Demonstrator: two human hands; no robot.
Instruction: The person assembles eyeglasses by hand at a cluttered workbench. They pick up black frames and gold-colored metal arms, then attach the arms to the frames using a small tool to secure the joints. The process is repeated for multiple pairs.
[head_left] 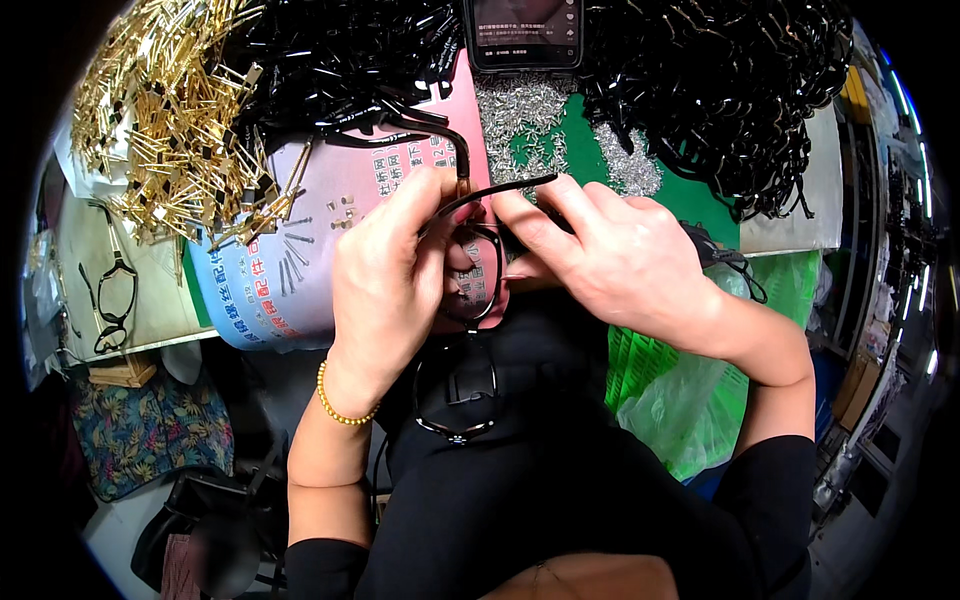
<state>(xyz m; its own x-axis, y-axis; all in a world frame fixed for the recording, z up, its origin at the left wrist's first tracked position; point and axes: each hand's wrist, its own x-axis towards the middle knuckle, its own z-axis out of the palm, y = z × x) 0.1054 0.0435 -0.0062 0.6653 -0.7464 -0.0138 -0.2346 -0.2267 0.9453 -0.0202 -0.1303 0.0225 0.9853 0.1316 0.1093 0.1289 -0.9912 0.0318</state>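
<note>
Two hands worked one black eyeglass frame [470, 255] above the worktop [330, 200]: left hand [385, 275] and right hand [610, 255] pinched it, fingers curled.

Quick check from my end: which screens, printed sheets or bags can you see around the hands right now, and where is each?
Phone: top centre, propped at the bench's far edge, dark frame, lit screen.
Printed sheet: on the bench under the left hand, pink and pale blue with red lettering.
Plastic bag: below the right hand, off the bench edge, clear green, crumpled.
</note>
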